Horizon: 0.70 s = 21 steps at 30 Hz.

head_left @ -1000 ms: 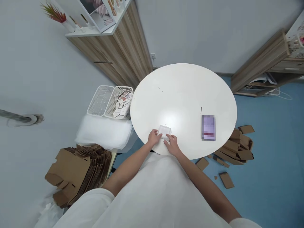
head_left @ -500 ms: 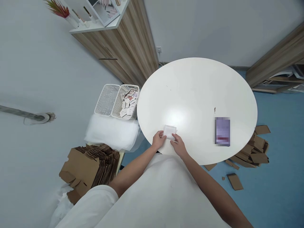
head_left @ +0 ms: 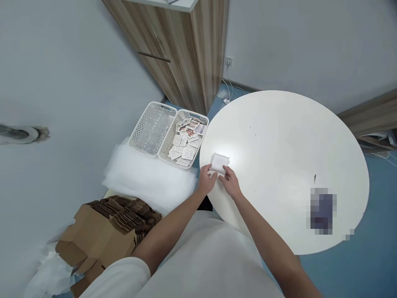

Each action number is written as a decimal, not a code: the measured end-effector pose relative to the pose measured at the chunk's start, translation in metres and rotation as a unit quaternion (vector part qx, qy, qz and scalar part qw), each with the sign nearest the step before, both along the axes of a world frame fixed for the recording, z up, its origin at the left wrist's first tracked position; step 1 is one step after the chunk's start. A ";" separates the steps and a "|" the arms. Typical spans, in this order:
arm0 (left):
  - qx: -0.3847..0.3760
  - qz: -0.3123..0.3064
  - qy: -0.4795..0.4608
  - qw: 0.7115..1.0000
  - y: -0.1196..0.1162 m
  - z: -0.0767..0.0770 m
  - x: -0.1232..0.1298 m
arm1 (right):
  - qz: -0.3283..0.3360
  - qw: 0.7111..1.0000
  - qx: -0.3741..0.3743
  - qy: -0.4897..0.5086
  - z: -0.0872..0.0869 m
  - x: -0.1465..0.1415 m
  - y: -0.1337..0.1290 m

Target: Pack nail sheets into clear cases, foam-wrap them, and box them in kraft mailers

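A small, flat, square packet (head_left: 219, 162) in translucent white wrapping lies at the near-left edge of the round white table (head_left: 279, 132). My left hand (head_left: 207, 179) grips its left corner between thumb and fingers. On the opposite side, my right hand (head_left: 230, 181) pinches the near-right corner. What lies inside the wrapping is not clear to me. Left of the table stands a white basket (head_left: 204, 120) of printed cards, beside another basket (head_left: 132, 140) of clear plastic pieces.
White translucent sheets (head_left: 145, 178) are stacked in front of the baskets. Folded brown cardboard boxes (head_left: 102, 231) sit nearer, at lower left. A pixelated dark item (head_left: 322, 211) is on the table's right side. Behind the baskets rises a wood-grain cabinet (head_left: 186, 54).
My view has turned left, so the table sits further right and the baskets look nearer. Both hands keep hold of the packet, and my right fingers have shifted slightly along its near edge.
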<state>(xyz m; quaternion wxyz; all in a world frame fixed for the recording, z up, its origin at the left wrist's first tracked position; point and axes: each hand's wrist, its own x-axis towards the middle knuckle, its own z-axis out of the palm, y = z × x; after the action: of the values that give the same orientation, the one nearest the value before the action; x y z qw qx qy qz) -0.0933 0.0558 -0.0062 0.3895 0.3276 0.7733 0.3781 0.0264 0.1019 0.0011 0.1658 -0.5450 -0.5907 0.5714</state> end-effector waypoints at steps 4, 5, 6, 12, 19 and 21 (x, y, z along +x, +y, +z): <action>0.008 0.000 0.000 1.000 0.017 -0.002 -0.021 | -0.006 0.999 0.024 -0.026 0.001 -0.027 0.015; 0.012 -0.006 0.000 1.000 0.019 -0.002 -0.024 | -0.008 0.999 0.029 -0.034 0.000 -0.030 0.016; 0.017 -0.014 -0.001 1.000 0.020 -0.003 -0.026 | -0.010 0.999 0.032 -0.042 -0.001 -0.032 0.016; 0.033 -0.046 -0.004 0.998 0.016 -0.006 -0.033 | -0.002 0.998 0.025 -0.065 0.002 -0.032 0.016; 0.052 -0.050 -0.012 0.997 0.018 -0.010 -0.041 | -0.010 0.999 -0.016 -0.030 0.012 -0.027 0.018; 0.050 -0.051 -0.014 0.997 0.019 -0.010 -0.043 | -0.016 0.999 -0.027 -0.029 0.013 -0.027 0.018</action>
<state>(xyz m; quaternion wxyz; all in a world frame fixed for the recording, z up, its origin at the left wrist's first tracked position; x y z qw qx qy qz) -0.1361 0.0744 -0.0159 0.4019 0.3808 0.7302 0.4003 -0.0002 0.1201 0.0139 0.1431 -0.5750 -0.5704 0.5689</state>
